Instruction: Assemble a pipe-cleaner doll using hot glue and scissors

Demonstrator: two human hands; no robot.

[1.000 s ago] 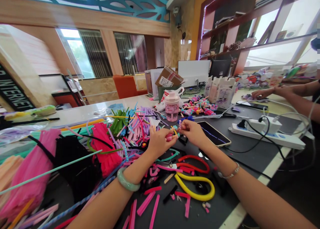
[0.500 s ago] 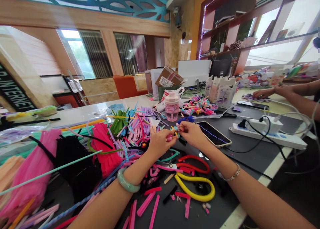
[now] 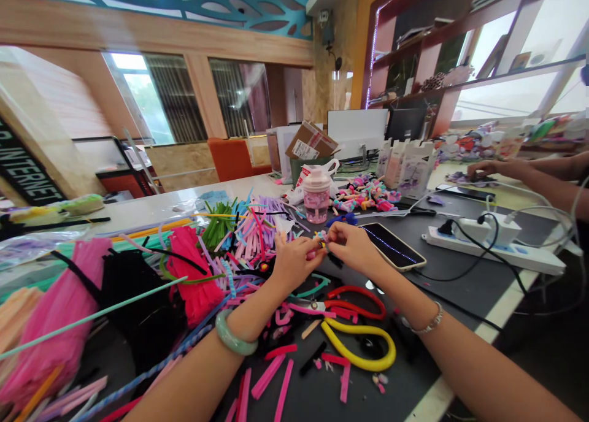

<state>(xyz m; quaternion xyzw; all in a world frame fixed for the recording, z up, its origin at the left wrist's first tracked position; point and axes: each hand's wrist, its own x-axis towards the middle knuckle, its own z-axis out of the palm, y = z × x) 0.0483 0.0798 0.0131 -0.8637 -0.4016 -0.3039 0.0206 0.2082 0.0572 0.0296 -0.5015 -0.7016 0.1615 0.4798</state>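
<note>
Both hands are held together over the dark tabletop, near the centre of the scene. The left hand (image 3: 294, 264) and right hand (image 3: 350, 245) each pinch a small twist of chenille stems (image 3: 320, 241) between thumb and fingers. The twist shows pink, yellow and teal, but the fingers hide much of it, so its exact form cannot be told. It sits in the air between the fingertips, raised above the table, just left of a smartphone (image 3: 393, 245) and nearer than a pink tumbler (image 3: 316, 196).

A jade bangle (image 3: 235, 333) circles the left wrist, and a beaded bracelet (image 3: 426, 322) circles the right. Below the hands lie red-handled scissors (image 3: 355, 302), a yellow chenille stem (image 3: 359, 351) and cut pink pieces (image 3: 284, 385). To the left are a red bundle of stems (image 3: 196, 284) and a black bundle (image 3: 138, 305). At far right, a co-worker's hand (image 3: 488, 169) rests on a small heap of lilac material (image 3: 462, 178), beyond a power strip (image 3: 492, 247).
</note>
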